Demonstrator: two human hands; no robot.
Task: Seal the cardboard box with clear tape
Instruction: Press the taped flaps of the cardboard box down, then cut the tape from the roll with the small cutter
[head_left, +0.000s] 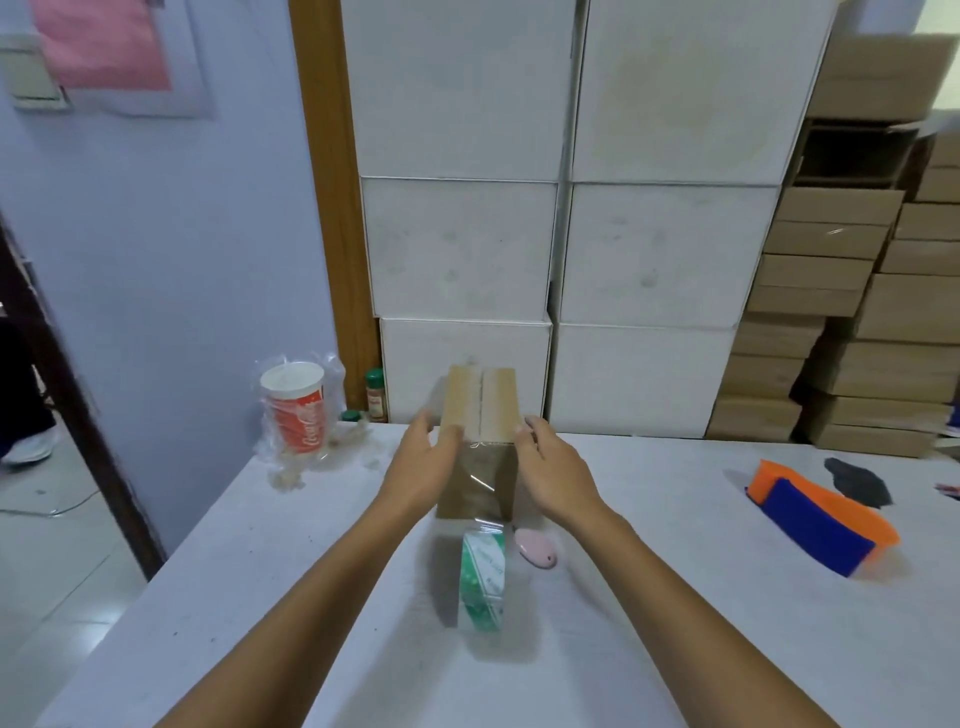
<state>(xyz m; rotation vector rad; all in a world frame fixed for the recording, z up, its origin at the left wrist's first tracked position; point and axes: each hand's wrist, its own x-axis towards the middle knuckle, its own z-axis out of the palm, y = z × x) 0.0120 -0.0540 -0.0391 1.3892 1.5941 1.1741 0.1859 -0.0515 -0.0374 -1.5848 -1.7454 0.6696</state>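
- Two bare forearms come into view from the lower edge; no sleeve shows on either.
- The left hand (423, 462) wears no glove, ring or band.
- The right hand (553, 470) is likewise ungloved, with short nails showing at the fingertips.
- Neither wrist carries a watch or strap.

Both bare forearms reach forward, nearly parallel. The left hand (423, 462) and right hand (553, 467) face each other, palms inward, fingers loosely extended.

hands (480, 467) flanking cardboard box (480, 410), tape roll (482, 582) nearby
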